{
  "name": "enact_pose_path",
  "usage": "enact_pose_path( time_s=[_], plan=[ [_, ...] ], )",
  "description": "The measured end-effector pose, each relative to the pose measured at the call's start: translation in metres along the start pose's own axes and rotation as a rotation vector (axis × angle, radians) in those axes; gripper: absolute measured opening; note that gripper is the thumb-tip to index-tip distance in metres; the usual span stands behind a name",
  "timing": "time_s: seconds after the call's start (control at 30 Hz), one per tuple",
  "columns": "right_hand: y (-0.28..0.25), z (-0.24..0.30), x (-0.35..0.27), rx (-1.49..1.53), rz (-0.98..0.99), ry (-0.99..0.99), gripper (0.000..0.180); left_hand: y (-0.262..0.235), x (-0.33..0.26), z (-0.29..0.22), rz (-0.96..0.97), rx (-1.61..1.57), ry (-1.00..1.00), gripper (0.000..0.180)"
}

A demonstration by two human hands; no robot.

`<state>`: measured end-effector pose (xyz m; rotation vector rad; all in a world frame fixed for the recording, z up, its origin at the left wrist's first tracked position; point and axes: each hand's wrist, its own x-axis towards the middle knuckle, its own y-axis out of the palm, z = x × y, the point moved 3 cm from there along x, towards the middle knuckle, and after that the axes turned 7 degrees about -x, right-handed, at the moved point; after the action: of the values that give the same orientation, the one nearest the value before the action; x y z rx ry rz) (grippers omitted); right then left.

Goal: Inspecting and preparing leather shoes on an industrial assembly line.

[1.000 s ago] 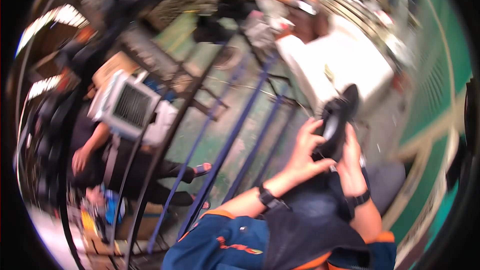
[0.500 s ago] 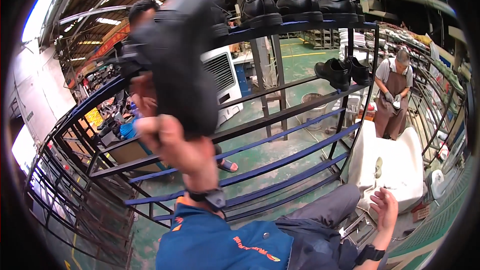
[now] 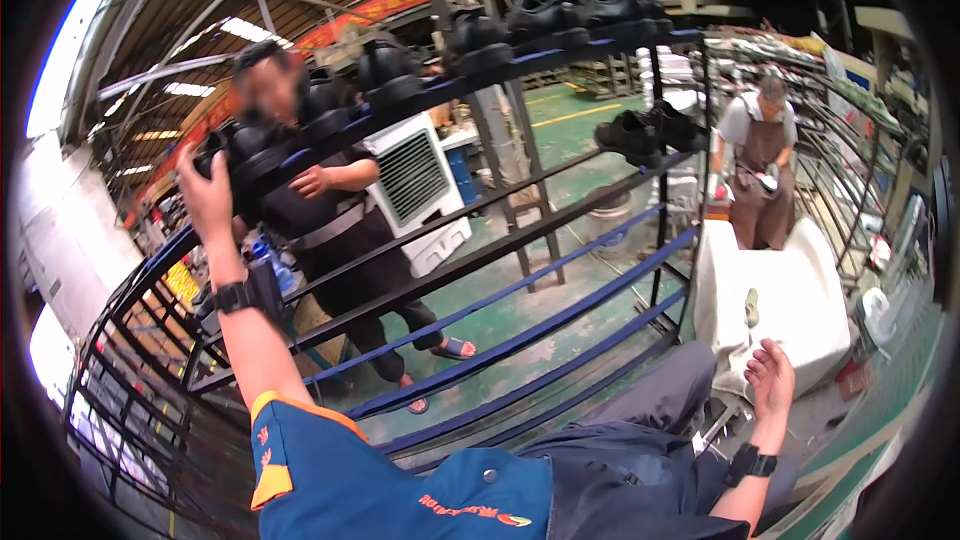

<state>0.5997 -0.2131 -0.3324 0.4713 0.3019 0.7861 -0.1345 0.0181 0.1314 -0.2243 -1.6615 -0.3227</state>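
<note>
My left hand (image 3: 206, 198) is raised at the left end of the rack's top rail, its thumb and fingers on either side of a black shoe (image 3: 210, 152). The palm partly hides that shoe. Beside it along the same rail stand several more black shoes (image 3: 388, 75). My right hand (image 3: 770, 376) hangs low at the right, fingers loosely bent and apart, holding nothing. It is nearest to a white, cloth-like covered form (image 3: 815, 305) with a small olive-coloured piece (image 3: 752, 308) on it.
The black metal rack (image 3: 520, 252) with blue-wrapped rails stands across my front. A pair of black shoes (image 3: 630, 135) rests on a lower rail at right. Behind it are a person in dark clothes (image 3: 345, 240) and a white air cooler (image 3: 412, 175). Another person (image 3: 765, 155) in an apron works at right.
My left hand has carried the black shoe leftward to the rack's top rail. The view has shifted, showing more of the person behind the rack. My right hand stays low and open.
</note>
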Motion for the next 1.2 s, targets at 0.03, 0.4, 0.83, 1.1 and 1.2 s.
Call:
enact_pose_path(
  time_s=[0.03,0.4,0.83,1.1,1.2],
  plan=[
    [0.004,-0.001,-0.003,0.015,0.016,0.013,0.032,0.000,-0.011,-0.004,-0.109,0.113,0.076,0.061],
    [0.081,0.125,0.003,-0.538,0.367,-0.178,0.033,0.137,-0.357,-0.335,0.907,-1.221,-0.220,0.025],
    [-0.249,0.322,-0.364,-1.005,-0.900,-0.159,0.034,0.094,-0.535,-0.552,1.278,-1.647,0.598,0.016],
    [-0.381,0.361,-0.373,-1.431,-1.865,-0.248,0.043,0.078,-0.516,-0.578,1.312,-1.702,0.608,0.016],
    [-0.383,0.363,-0.284,-1.719,-1.344,-0.348,0.047,0.075,-0.521,-0.584,1.317,-1.697,0.627,0.017]
  ],
)
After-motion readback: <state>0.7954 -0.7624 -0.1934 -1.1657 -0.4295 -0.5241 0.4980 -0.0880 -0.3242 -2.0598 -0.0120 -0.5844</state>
